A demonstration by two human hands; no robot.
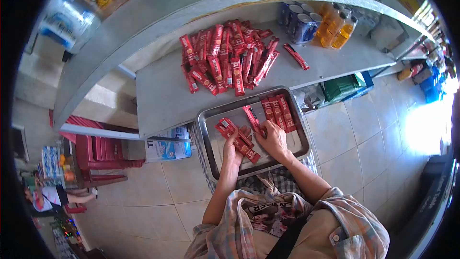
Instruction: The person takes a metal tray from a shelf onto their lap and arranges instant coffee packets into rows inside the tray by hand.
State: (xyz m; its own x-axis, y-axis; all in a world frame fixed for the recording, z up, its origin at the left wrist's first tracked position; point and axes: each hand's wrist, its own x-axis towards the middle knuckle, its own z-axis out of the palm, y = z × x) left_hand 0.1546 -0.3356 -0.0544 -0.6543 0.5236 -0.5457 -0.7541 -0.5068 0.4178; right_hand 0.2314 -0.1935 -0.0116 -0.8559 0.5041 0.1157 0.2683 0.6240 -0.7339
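Note:
My left hand [234, 149] is closed around a few red Nescafé coffee sachets [245, 150], above the left part of a metal tray [204, 156]. In my right hand [273, 140] a single red coffee sachet [250, 116] is gripped near its lower end, slanting up and to the left. Beside that hand, a row of several sachets [279, 113] lies side by side in the tray's far right corner. Behind the tray, a large loose pile of the same sachets [225, 52] covers part of the grey shelf [163, 100].
One sachet [296, 56] lies apart on the shelf, right of the pile. Blue cans [304, 28] and orange bottles [341, 31] stand farther right. An upper shelf edge [215, 1] arches above. Red plastic chairs [103, 151] and a seated person [52, 196] are at left.

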